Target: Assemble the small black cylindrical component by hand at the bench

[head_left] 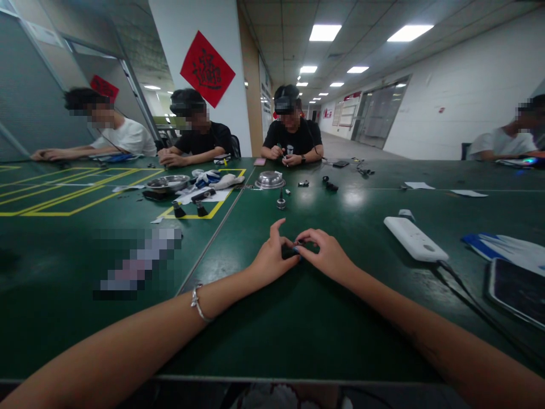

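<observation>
Both my hands rest on the green table (298, 318), meeting near its middle. My left hand (270, 258) and my right hand (326, 253) have fingers curled together around a small dark part (294, 248) held between them. The part is too small to name; a bit of metal shows at its top. A silver bracelet (198, 304) sits on my left wrist.
A white power bank (415, 238) with a black cable lies to the right, beside a dark phone (517, 289) and a blue-white cloth (506, 247). Further back are a metal bowl (269, 180), a small upright metal part (281, 201) and loose bits. Other people sit across the table.
</observation>
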The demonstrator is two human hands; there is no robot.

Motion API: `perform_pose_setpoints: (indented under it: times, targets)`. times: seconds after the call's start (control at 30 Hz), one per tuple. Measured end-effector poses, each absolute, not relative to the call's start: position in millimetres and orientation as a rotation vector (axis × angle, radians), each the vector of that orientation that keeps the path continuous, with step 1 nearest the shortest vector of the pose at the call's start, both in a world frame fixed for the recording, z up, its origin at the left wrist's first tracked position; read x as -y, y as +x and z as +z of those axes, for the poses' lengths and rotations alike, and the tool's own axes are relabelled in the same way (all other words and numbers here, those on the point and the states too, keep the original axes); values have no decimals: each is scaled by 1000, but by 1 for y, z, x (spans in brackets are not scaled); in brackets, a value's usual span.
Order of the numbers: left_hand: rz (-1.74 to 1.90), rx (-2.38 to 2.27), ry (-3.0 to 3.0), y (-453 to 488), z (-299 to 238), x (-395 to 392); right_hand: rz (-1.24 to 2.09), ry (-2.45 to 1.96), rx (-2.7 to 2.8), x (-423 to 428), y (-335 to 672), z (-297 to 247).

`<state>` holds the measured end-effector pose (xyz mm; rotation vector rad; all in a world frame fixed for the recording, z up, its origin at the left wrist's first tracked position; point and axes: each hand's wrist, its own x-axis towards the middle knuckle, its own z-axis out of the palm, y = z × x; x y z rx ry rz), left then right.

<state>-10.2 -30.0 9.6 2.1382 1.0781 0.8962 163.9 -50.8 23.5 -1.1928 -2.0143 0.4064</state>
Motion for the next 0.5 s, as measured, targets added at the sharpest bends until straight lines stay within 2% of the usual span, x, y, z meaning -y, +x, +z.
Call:
perform_pose_setpoints:
  times: [0.3, 0.5]
  targets:
    - [868, -1045, 2161, -9, 12, 31, 296, -1280, 1967, 46, 159, 18]
    - [830, -1064, 2213, -10, 14, 32, 270, -1175, 2086, 48, 166, 18]
